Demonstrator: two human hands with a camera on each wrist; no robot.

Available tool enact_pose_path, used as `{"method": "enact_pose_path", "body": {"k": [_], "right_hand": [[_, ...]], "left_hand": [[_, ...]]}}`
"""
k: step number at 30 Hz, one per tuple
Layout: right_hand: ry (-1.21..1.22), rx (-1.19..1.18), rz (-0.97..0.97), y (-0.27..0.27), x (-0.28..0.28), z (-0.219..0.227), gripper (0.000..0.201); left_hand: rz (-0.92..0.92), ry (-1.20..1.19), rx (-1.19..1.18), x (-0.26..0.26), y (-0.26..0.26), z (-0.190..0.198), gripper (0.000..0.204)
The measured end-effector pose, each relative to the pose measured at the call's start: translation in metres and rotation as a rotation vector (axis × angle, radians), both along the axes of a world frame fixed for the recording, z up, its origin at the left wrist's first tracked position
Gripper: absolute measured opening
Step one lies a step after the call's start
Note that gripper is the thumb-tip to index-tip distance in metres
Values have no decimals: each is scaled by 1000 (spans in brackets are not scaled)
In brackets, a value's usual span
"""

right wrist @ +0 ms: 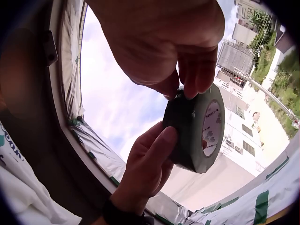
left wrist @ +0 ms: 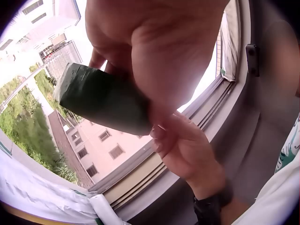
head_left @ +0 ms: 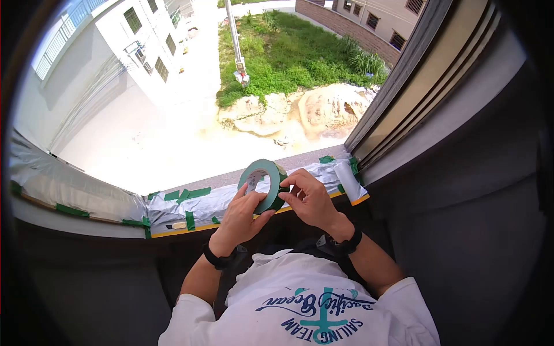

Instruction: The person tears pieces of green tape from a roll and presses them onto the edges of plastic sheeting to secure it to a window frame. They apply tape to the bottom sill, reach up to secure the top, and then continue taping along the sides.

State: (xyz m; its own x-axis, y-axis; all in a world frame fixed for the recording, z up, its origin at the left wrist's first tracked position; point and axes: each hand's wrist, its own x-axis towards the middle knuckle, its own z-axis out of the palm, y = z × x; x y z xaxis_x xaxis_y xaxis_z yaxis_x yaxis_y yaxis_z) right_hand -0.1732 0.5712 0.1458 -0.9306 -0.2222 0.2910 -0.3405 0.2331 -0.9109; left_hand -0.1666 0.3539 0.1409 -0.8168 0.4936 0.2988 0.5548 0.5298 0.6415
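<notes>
A thick roll of green tape is held up over the window sill, its round hole facing up and left in the head view. My left hand grips the roll, fingers reaching into the hole and thumb along the outer side. On the roll's right side, my right hand pinches at the outer surface with thumb and fingertips. The right wrist view shows those fingertips on the top edge of the roll, with the left hand holding it from below. Printed paper lines the core.
Plastic sheeting covers the sill, stuck down with green tape strips. A white roll lies at the sill's right end. The window frame rises on the right. Beyond the opening, the ground lies far below.
</notes>
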Motion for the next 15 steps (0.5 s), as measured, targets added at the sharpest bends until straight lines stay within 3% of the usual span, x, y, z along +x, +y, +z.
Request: {"method": "enact_pose_path", "body": {"k": [4,5,7,8,9,14,15], "right_hand": [[-137,54,22,22,-3,-4,18],[-198,-35,47,26,-6,-20,19],[-205,116,47,32,-3,-14,15],[-206,114,86,40,-10,-35,38],[-180,101,9,27,8,17,15],[231,395,-59,25,13,9,12],[224,417,-59,23,15,11,12]], "left_hand": [[-96,-45,-72,-8,5,-2,39],[-118,-30,-176,-11,5,-8,42],[-61,-144,2,0,14,9,30],[-77,-121,15,0,17,14,30],[-84,-133,1,2,18,16,31],[-97,-52,131,-9,23,-7,33],[-119,-220,103,-11,21,1,35]]}}
